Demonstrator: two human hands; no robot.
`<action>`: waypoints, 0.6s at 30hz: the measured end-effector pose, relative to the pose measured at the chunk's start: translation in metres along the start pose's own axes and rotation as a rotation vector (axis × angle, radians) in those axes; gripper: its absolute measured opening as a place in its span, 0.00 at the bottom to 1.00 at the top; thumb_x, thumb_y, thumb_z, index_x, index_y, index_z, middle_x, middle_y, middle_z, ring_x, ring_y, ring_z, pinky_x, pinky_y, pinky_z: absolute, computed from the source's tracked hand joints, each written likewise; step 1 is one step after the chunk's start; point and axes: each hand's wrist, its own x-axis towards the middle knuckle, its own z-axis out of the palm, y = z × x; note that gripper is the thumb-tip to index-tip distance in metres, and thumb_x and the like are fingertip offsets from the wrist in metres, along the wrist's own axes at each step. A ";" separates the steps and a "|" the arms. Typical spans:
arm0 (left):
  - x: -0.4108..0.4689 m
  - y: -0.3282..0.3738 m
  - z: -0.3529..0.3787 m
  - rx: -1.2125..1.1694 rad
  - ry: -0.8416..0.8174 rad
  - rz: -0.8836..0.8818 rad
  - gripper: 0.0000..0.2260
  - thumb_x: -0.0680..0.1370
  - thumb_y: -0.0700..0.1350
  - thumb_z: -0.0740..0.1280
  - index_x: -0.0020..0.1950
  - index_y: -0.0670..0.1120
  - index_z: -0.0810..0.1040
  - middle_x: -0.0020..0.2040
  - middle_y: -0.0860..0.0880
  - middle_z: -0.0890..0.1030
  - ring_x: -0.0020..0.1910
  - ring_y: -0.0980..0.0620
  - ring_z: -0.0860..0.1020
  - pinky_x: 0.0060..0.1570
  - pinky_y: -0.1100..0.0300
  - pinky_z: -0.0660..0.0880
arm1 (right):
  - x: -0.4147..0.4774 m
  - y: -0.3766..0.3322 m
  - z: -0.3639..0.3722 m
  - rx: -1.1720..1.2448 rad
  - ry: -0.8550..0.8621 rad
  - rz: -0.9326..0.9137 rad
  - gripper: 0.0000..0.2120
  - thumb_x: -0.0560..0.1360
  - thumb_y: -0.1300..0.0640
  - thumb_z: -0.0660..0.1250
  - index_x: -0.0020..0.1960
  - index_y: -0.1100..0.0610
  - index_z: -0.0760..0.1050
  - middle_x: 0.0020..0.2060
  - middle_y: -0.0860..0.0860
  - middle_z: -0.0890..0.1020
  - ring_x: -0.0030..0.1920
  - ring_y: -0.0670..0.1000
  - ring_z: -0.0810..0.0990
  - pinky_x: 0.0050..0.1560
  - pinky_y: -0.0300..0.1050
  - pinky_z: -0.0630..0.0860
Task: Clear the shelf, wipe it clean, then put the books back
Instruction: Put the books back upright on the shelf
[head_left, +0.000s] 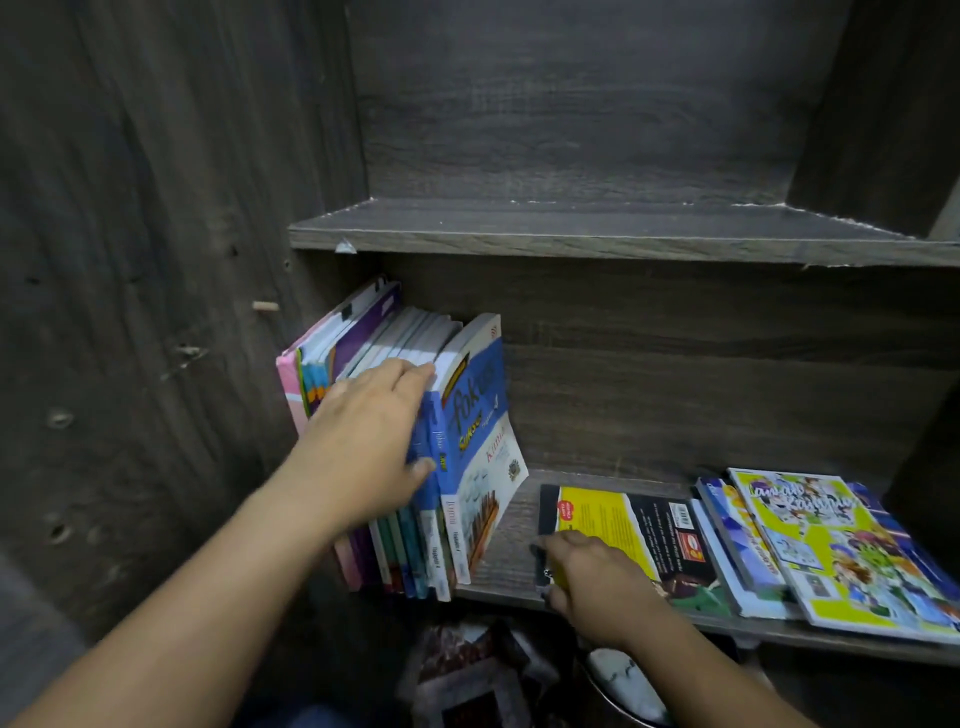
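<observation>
Left hand (366, 441): fingers nearly straight and spread, laid flat against the spines of the row of upright paperback books (384, 343). Fingertips reach the row's top edge. Thumb lies on the spine of the blue-covered workbook (475, 415). Pressing, not clasping.
Right hand (587, 571): fingers curled over the near left corner of the yellow-and-black paperback (639, 525), gripping it. The book lies flat.
Upright row: left end of the dark grey wood-grain lower shelf (519, 540), against the side panel. The blue-covered workbook is outermost on the right and leans left onto the others.
Flat books: the yellow-and-black paperback is mid-shelf, apart from the row. A blue paperback (727, 535) lies just right of it, then a lime-green comic book (831, 545), edges touching. Can't tell which lies on top. The comic overhangs the shelf front.
Upper shelf (571, 234): same dark wood, edging chipped along the front.
Below shelf: patterned cloth (467, 675), blurred.
</observation>
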 end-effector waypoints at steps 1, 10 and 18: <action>0.001 -0.005 -0.004 -0.013 -0.030 0.012 0.37 0.72 0.53 0.72 0.77 0.49 0.59 0.71 0.52 0.66 0.69 0.51 0.66 0.70 0.56 0.62 | 0.002 -0.003 0.000 0.012 0.006 -0.009 0.27 0.77 0.47 0.63 0.74 0.48 0.60 0.70 0.48 0.68 0.67 0.53 0.70 0.63 0.46 0.69; -0.001 -0.005 -0.002 -0.028 0.071 0.031 0.29 0.74 0.54 0.71 0.73 0.56 0.66 0.72 0.60 0.68 0.70 0.58 0.67 0.68 0.56 0.62 | 0.024 -0.064 0.009 0.437 0.006 -0.057 0.48 0.74 0.43 0.69 0.78 0.43 0.37 0.77 0.45 0.58 0.73 0.50 0.63 0.71 0.48 0.63; -0.019 -0.010 0.006 -0.084 0.192 0.072 0.27 0.60 0.44 0.82 0.59 0.47 0.81 0.58 0.51 0.82 0.57 0.47 0.79 0.58 0.50 0.74 | 0.031 -0.067 0.021 0.643 0.026 -0.156 0.50 0.75 0.49 0.70 0.74 0.35 0.32 0.77 0.39 0.42 0.75 0.39 0.43 0.76 0.42 0.46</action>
